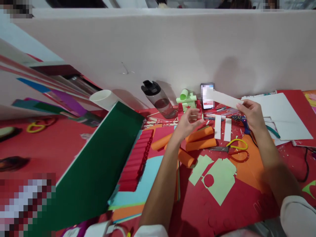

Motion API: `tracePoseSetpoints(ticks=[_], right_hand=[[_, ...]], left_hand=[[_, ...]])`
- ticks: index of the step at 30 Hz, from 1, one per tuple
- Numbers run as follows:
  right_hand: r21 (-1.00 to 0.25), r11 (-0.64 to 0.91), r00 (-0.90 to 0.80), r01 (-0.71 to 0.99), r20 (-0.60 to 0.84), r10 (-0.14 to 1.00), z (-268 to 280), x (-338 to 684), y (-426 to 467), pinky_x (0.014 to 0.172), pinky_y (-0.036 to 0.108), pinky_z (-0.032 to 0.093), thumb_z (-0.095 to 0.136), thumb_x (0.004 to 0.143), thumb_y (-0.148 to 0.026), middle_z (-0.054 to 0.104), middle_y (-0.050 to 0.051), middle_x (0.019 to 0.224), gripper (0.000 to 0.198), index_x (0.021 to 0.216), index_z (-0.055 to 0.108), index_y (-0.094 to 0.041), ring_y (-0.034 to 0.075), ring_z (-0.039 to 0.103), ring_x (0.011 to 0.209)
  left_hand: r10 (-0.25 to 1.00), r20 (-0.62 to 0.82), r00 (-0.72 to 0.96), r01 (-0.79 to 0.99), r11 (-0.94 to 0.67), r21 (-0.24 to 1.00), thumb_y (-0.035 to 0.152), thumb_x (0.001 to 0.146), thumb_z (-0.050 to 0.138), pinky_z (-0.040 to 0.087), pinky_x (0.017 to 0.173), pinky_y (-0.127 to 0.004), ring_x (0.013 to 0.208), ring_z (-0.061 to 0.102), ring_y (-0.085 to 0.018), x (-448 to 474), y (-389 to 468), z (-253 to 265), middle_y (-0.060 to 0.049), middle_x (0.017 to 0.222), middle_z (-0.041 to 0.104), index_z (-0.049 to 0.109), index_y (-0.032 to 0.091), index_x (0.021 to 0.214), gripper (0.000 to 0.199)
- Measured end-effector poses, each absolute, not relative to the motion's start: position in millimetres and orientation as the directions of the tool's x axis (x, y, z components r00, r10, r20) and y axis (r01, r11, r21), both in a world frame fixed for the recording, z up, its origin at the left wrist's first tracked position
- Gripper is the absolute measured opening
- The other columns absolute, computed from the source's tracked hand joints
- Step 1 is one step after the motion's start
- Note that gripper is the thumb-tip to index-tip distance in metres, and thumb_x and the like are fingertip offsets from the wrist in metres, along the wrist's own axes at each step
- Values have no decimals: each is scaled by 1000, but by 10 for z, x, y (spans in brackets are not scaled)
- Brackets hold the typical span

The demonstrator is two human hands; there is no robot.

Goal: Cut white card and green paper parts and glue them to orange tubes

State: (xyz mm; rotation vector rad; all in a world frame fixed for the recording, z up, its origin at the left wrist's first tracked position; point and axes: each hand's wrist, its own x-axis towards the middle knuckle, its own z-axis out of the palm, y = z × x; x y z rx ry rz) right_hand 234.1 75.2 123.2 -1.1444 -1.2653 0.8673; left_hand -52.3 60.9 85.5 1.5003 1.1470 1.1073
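My right hand pinches the right end of a long white paper strip, whose other end reaches in front of a lit phone. My left hand hovers over rolled orange paper tubes, its curved fingers apart and nothing seen in them. Just behind it stands a small red and light green paper model, partly hidden. Two short white strips lie between my hands. Scissors with a yellow and a red handle loop rest below them, and a blue glue gun lies beside my right wrist.
A dark green board leans at the left, near a folded red sheet. Against the white partition stands a tilted-looking water bottle. Light green scraps lie in front, white sheets at the right.
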Motion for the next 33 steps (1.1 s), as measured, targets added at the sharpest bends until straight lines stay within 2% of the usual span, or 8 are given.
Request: tracePoseSetpoints(ticks=[4,6,8,13,17,23,27,33], right_hand=[[-942,290,123,169,312,942,1262,2519,793,62,29,43,81,74,-38,57,-3,65,23,70,67,-21,12,47,59],[-928,303,106,216,331,938,1263,2583,804,64,30,44,81,74,-38,56,-3,64,23,69,66,-21,12,48,60],[-920,302,103,250,335,936,1262,2638,814,65,31,45,82,74,-38,57,-3,64,24,69,66,-21,13,49,61],[-921,269,101,281,307,946,1260,2765,831,64,33,45,83,73,-43,57,-2,65,27,68,66,-22,14,49,61],[-916,251,107,312,296,949,1290,2849,821,61,34,43,83,73,-47,56,-1,64,30,67,64,-24,15,49,60],[-924,230,110,304,274,955,1330,2921,806,57,34,43,86,71,-48,55,-1,60,31,65,65,-25,16,49,57],[-923,243,95,298,282,955,1294,2968,826,58,33,43,84,73,-43,55,-2,59,28,65,65,-25,14,49,56],[-914,250,98,320,295,950,1275,3018,848,59,33,42,81,74,-45,56,-1,61,28,66,64,-24,15,49,58]], left_hand=[[954,-21,299,714,-209,668,44,87,70,53,96,-45,110,68,-32,-566,559,759,-11,120,73,66,23,115,36],[944,-71,322,825,-243,511,36,87,68,52,93,-45,109,69,-34,-515,539,670,-12,120,74,67,23,111,28],[931,-86,355,846,-281,452,29,83,71,51,92,-44,106,69,-34,-463,542,561,-12,114,74,67,23,103,22],[950,58,308,758,-282,588,25,69,79,51,86,-40,88,69,-31,-475,582,382,-9,90,71,64,25,80,19],[943,125,309,651,-305,695,33,70,78,51,74,-34,71,63,-24,-576,569,489,-5,87,68,67,27,84,19],[941,11,338,692,-256,675,41,80,70,51,74,-35,78,65,-24,-622,543,708,-9,104,69,65,25,95,23],[929,-90,359,735,-222,640,40,82,68,49,72,-32,84,67,-26,-591,558,683,-7,98,73,62,25,93,20],[956,-37,290,503,-119,856,23,62,90,48,82,-32,85,68,-27,-551,604,463,-3,82,70,67,25,83,31]])
